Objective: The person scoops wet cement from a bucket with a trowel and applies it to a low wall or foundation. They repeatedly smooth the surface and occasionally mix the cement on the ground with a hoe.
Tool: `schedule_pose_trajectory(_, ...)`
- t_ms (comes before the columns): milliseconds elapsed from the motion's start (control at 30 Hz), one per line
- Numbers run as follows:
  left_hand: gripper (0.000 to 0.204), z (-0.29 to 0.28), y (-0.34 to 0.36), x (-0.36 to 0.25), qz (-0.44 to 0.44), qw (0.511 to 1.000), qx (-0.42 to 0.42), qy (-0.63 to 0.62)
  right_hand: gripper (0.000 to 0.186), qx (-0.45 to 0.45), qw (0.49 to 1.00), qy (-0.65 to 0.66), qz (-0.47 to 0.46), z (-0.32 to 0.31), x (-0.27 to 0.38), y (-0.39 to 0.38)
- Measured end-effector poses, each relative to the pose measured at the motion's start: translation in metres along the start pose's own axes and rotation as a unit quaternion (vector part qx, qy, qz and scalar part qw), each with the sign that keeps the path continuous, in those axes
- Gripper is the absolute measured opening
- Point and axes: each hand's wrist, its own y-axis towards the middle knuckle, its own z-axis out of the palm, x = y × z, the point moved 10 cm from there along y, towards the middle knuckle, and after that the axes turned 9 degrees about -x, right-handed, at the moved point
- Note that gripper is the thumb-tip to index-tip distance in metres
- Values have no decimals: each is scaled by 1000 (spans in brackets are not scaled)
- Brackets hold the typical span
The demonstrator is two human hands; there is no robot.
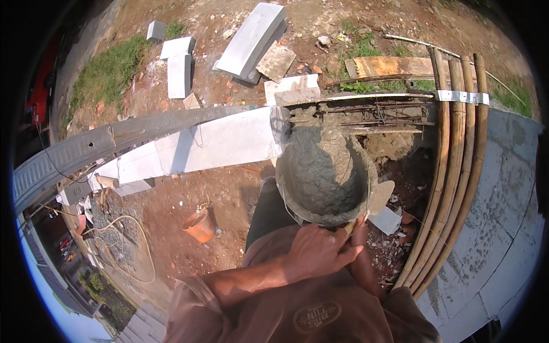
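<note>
A bucket (281, 180) full of wet grey mortar (329, 177) is tilted away from me, its far lip at the end of a formwork channel with rebar (389, 114). Mortar runs over that lip. My left hand (317, 250) is closed at the bucket's near rim, its fingers partly hidden. Close beside it, my right hand (359, 248) is closed around what looks like the wooden handle of a trowel, against the near right rim. The mortar-coated trowel blade (380, 198) sticks out past the bucket's right side.
White blocks (220, 140) form a low wall to the left, with a long grey metal beam (148, 126) along it. Bamboo poles (454, 171) bound together stand right, beside grey panels (492, 211). An orange bucket (199, 226) sits on the soil. Loose blocks (251, 40) lie beyond.
</note>
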Motion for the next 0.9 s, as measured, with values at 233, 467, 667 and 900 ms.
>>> schedule_pose_trajectory(233,43,-8,-1,-3,1,1000,-22,-14,47,-50,999,-4,1,12,22,-32)
schedule_pose_trajectory(467,43,-2,1,-2,4,1000,-4,21,48,-70,997,-11,17,9,15,-30)
schedule_pose_trajectory(667,42,-4,-2,0,-12,1000,3,7,43,-44,999,20,16,19,18,-42)
schedule_pose_trajectory(900,42,-5,-6,-11,-26,999,4,-28,41,-76,997,27,4,-12,-37,54)
